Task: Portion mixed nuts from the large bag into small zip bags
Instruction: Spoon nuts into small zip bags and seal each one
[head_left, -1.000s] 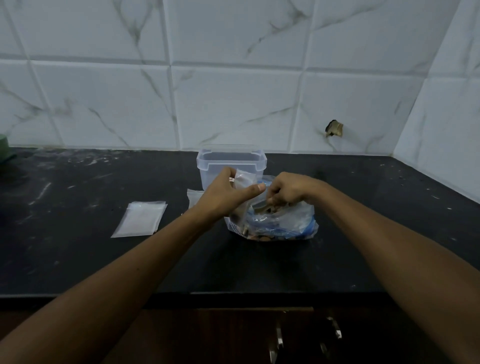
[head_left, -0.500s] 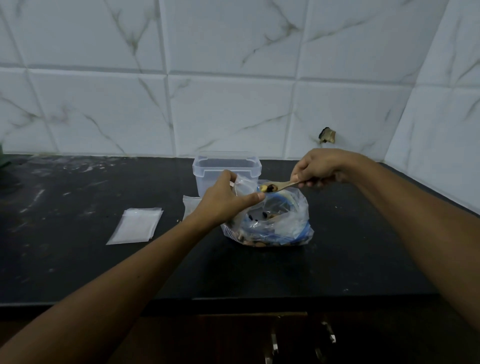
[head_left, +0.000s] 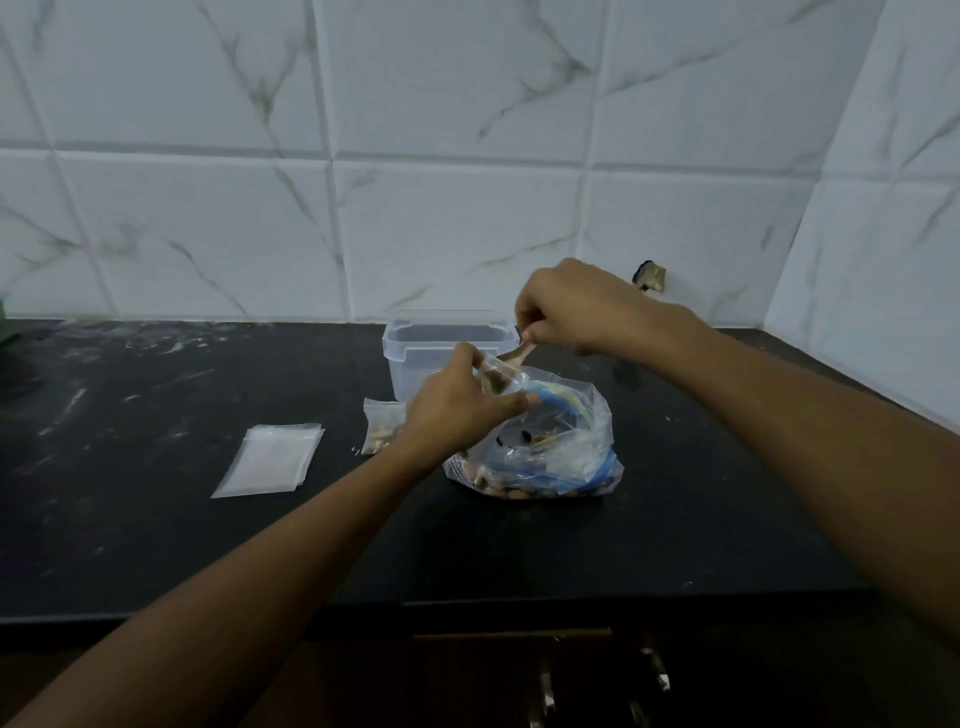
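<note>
Counter (head_left: 156, 545), black, carries one large bag (head_left: 561, 452) of mixed nuts near its middle, one clear tub (head_left: 415, 353) just behind it toward the back edge, one filled small bag (head_left: 382, 426) beside the tub, and a flat stack of empty zip bags (head_left: 267, 460) further left; how many it holds I cannot tell. Left hand (head_left: 457, 410) pinches one small zip bag (head_left: 496, 376) open above the large bag. Right hand (head_left: 566, 306) grips one spoon (head_left: 514, 356), tipped into that small bag's mouth
</note>
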